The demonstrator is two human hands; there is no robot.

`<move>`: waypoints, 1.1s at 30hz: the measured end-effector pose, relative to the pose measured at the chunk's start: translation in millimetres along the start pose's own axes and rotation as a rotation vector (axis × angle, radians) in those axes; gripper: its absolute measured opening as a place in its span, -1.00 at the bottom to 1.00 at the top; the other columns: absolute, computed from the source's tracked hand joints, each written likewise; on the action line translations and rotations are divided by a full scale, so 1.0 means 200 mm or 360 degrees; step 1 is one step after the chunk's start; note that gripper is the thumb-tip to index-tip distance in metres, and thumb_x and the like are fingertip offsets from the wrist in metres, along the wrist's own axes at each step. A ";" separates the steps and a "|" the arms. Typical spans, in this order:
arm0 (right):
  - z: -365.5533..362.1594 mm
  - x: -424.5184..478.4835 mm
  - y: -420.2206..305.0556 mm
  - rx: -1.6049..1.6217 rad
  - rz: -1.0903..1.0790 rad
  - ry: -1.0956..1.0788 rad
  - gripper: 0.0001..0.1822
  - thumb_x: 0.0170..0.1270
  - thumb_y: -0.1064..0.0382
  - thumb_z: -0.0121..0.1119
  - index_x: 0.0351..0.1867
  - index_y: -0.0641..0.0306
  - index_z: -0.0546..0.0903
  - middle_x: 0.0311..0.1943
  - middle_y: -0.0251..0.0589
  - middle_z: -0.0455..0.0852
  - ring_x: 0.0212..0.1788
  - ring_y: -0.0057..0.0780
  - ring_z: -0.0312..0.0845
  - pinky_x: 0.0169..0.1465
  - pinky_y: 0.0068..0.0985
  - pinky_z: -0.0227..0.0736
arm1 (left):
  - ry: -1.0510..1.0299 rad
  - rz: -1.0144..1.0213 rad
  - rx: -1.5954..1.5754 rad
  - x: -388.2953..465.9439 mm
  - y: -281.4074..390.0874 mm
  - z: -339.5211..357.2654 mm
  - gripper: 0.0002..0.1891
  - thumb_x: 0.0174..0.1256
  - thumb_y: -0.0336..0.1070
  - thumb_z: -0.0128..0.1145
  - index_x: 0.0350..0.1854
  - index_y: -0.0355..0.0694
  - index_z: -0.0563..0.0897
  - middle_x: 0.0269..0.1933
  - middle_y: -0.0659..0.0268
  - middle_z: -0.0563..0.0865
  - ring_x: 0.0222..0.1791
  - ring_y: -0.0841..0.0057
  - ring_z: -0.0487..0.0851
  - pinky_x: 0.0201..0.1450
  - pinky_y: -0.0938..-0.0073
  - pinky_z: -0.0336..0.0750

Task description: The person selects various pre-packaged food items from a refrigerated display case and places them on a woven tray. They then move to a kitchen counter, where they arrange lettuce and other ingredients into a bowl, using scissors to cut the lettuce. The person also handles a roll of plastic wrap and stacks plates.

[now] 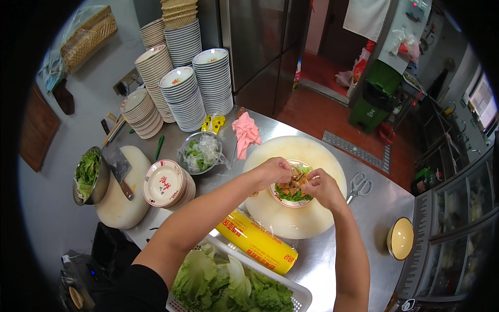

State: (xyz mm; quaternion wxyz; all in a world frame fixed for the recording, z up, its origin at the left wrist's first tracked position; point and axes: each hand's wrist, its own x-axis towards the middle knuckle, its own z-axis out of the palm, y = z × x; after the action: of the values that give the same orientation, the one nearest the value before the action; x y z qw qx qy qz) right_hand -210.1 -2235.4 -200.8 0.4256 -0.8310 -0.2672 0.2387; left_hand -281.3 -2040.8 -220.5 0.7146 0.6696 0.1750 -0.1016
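A round plate with a red-patterned rim (289,203) rests on a thick round white cutting board (296,224). On it, brown sliced food (295,183) lies over green lettuce leaves (292,194). My left hand (277,171) is at the food's upper left, its fingertips bent together against the slices; whether they grip a piece is hidden. From the right, my right hand (322,188) pinches the brown slices between thumb and fingers. Below the board lies a yellow roll of plastic wrap (257,243). Lettuce fills a white perforated basket (304,292) nearest me.
Scissors (359,186) and a yellow bowl (400,238) stand right. Left are stacked plates (165,183), a cleaver (121,175) on another board (117,210), a metal bowl of greens (93,183) and a wrapped bowl (200,152). Tall bowl stacks (183,99) and a pink cloth (246,132) sit behind.
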 end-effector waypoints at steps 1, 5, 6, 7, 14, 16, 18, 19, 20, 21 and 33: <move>0.01 -0.02 0.00 -0.0077 0.0002 -0.0005 -0.69 0.07 0.30 0.37 -0.22 0.39 0.53 -0.41 -0.22 0.65 -0.36 -0.53 0.56 -0.29 -0.57 0.49 | 0.0034 0.0006 0.0183 0.00 -0.03 -0.02 -0.73 0.22 -0.39 0.23 -0.10 -0.28 0.45 -0.14 0.26 0.56 -0.14 0.54 0.58 -0.03 0.59 0.51; 0.07 -0.05 0.01 -0.0306 -0.0016 0.0026 -0.82 0.00 0.35 0.35 -0.39 0.37 0.60 -0.43 -0.17 0.66 -0.38 -0.46 0.58 -0.27 -0.51 0.50 | 0.0213 0.0156 0.0646 -0.01 -0.13 -0.07 -0.71 0.17 -0.42 0.24 -0.11 -0.28 0.44 -0.19 0.28 0.57 -0.20 0.55 0.55 -0.11 0.55 0.46; 0.08 -0.05 0.03 -0.0374 -0.0046 0.0047 -0.83 -0.01 0.36 0.34 -0.40 0.36 0.61 -0.43 -0.15 0.66 -0.38 -0.42 0.59 -0.26 -0.49 0.51 | 0.0275 0.0259 0.0705 -0.01 -0.14 -0.07 -0.71 0.18 -0.42 0.23 -0.11 -0.28 0.44 -0.21 0.28 0.58 -0.21 0.56 0.55 -0.12 0.55 0.46; 0.10 -0.06 0.04 -0.0443 -0.0076 0.0069 -0.85 -0.03 0.38 0.34 -0.42 0.34 0.61 -0.43 -0.14 0.66 -0.37 -0.38 0.60 -0.25 -0.47 0.51 | 0.0308 0.0356 0.0719 -0.01 -0.14 -0.07 -0.72 0.17 -0.43 0.23 -0.12 -0.28 0.45 -0.22 0.27 0.59 -0.22 0.56 0.54 -0.13 0.55 0.46; 0.14 -0.11 -0.01 -0.0548 -0.0239 0.0340 -0.89 0.02 0.32 0.22 -0.44 0.31 0.67 -0.39 -0.01 0.69 -0.33 -0.08 0.63 -0.18 -0.27 0.51 | 0.0354 0.0486 0.0779 -0.08 -0.09 -0.07 -0.82 0.14 -0.43 0.27 -0.23 -0.29 0.59 -0.23 0.26 0.66 -0.25 0.56 0.60 -0.18 0.55 0.49; 0.14 -0.06 -0.06 -0.0609 -0.0272 0.0380 -0.85 0.03 0.25 0.24 -0.42 0.27 0.70 -0.40 -0.01 0.70 -0.33 -0.07 0.63 -0.20 -0.27 0.52 | 0.0411 0.0527 0.0766 -0.07 -0.13 -0.09 -0.84 0.13 -0.43 0.28 -0.25 -0.29 0.63 -0.20 0.26 0.65 -0.25 0.54 0.62 -0.16 0.55 0.51; 0.18 0.01 -0.11 -0.0698 -0.0236 0.0331 -0.82 0.02 0.20 0.26 -0.41 0.25 0.71 -0.42 -0.02 0.71 -0.34 -0.07 0.65 -0.21 -0.27 0.53 | 0.0489 0.0661 0.0767 -0.05 -0.20 -0.13 -0.85 0.14 -0.45 0.27 -0.24 -0.29 0.65 -0.18 0.25 0.63 -0.25 0.53 0.64 -0.13 0.55 0.53; 0.21 0.05 -0.12 -0.0766 -0.0171 0.0279 -0.80 0.01 0.17 0.28 -0.41 0.25 0.72 -0.43 -0.02 0.71 -0.34 -0.08 0.65 -0.22 -0.27 0.53 | 0.0505 0.0689 0.0764 -0.05 -0.21 -0.12 -0.85 0.14 -0.45 0.26 -0.24 -0.29 0.66 -0.17 0.25 0.62 -0.24 0.53 0.64 -0.12 0.54 0.54; 0.25 0.08 -0.12 -0.0831 -0.0107 0.0226 -0.78 0.00 0.15 0.29 -0.41 0.25 0.72 -0.44 -0.02 0.71 -0.34 -0.08 0.66 -0.22 -0.27 0.54 | 0.0523 0.0714 0.0760 -0.04 -0.22 -0.12 -0.86 0.14 -0.46 0.26 -0.23 -0.30 0.66 -0.16 0.24 0.61 -0.24 0.52 0.65 -0.10 0.53 0.55; 0.29 0.10 -0.11 -0.0948 -0.0098 0.0230 -0.77 -0.02 0.11 0.31 -0.43 0.23 0.72 -0.46 -0.03 0.71 -0.37 -0.09 0.66 -0.24 -0.27 0.54 | 0.0530 0.0664 0.0753 -0.05 -0.21 -0.11 -0.86 0.15 -0.47 0.25 -0.23 -0.30 0.67 -0.15 0.23 0.60 -0.24 0.52 0.65 -0.09 0.53 0.55; 0.22 0.16 -0.08 -0.0426 0.0025 0.0093 -0.75 -0.03 0.15 0.30 -0.57 0.31 0.59 -0.52 -0.13 0.69 -0.49 -0.30 0.60 -0.32 -0.37 0.50 | 0.0264 0.0316 -0.0446 -0.06 -0.27 -0.15 -0.85 0.22 -0.46 0.18 -0.17 -0.24 0.58 -0.24 0.37 0.59 -0.29 0.62 0.59 -0.17 0.60 0.54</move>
State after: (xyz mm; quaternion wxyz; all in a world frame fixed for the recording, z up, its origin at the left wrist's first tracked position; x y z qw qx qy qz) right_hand -218.1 -2180.5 -216.2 0.3167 -0.8889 -0.2776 0.1801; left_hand -316.8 -2015.9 -267.3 0.7904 0.5837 0.1788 0.0504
